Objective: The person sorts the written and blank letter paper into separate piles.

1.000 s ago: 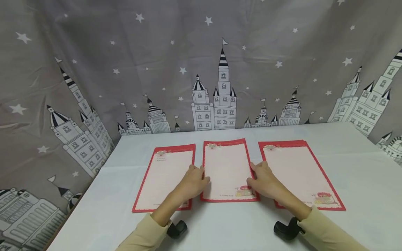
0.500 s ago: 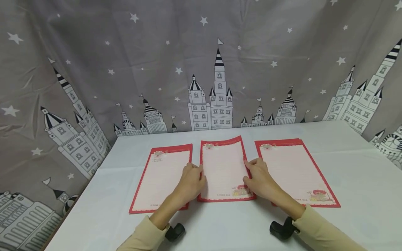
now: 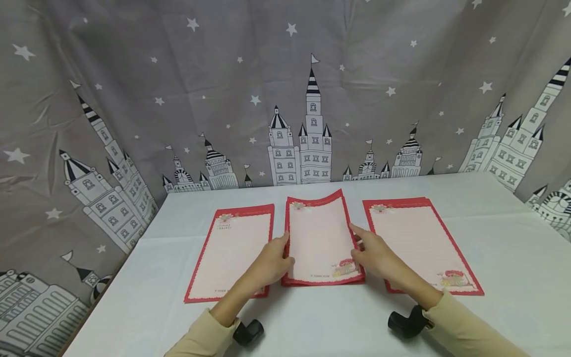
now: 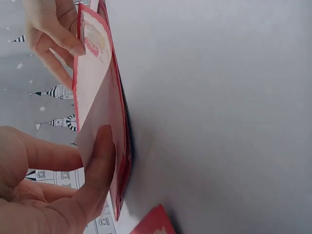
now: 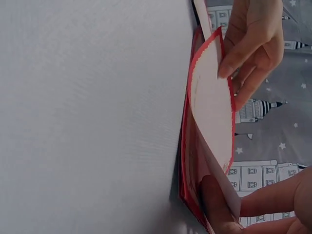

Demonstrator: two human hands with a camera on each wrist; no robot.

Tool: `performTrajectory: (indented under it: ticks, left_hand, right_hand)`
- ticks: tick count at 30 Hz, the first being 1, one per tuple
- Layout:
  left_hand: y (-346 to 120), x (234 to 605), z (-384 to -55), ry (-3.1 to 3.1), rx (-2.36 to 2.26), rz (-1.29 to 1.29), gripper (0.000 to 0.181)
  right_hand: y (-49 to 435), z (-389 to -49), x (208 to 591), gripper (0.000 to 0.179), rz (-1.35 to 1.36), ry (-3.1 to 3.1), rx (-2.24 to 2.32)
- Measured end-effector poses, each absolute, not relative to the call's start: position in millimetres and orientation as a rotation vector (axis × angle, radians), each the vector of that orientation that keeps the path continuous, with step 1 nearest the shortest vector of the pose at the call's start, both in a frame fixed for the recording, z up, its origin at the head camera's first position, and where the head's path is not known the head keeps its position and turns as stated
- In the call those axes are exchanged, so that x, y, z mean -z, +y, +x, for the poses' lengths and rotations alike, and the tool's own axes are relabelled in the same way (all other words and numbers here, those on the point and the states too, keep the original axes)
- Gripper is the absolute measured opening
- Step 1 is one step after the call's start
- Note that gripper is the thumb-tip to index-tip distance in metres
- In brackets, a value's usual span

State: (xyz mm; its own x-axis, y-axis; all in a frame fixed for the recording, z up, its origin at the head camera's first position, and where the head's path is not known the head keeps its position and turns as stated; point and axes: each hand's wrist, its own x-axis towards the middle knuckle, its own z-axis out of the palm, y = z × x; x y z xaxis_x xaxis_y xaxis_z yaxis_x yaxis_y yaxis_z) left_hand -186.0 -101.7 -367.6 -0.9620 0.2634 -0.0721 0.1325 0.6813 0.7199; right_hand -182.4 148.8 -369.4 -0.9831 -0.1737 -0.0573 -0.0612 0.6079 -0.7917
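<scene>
A red-bordered sheet of letter paper (image 3: 318,238) lies uppermost on the middle stack, its sides bowed upward. My left hand (image 3: 271,259) pinches its left edge and my right hand (image 3: 375,254) pinches its right edge. In the left wrist view, the thumb (image 4: 102,146) is under the raised sheet (image 4: 92,83), with fingers on the other side. The right wrist view shows the right thumb (image 5: 214,200) likewise beneath the curved sheet (image 5: 214,97). Red edges of more paper (image 5: 187,170) lie below it, on the table.
A left stack of matching paper (image 3: 236,258) has a little handwriting near its top. To the right lies another stack of the same paper (image 3: 415,243). A white cloth (image 3: 321,322) covers the table, and a grey castle-print curtain (image 3: 223,74) hangs behind.
Both hands have raised the top middle sheet off the paper beneath. Its sides now curve upward, its far edge sags, and lower red edges show under it. The side stacks stay put.
</scene>
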Motion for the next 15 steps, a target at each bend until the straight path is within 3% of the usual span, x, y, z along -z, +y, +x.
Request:
performTrajectory:
  ticks: [15]
  left_hand:
    - [-60, 364, -166, 2.439, -1.415, 0.384, 0.098]
  right_hand:
    - [202, -176, 344, 0.074, -0.165, 2.901, 1.064]
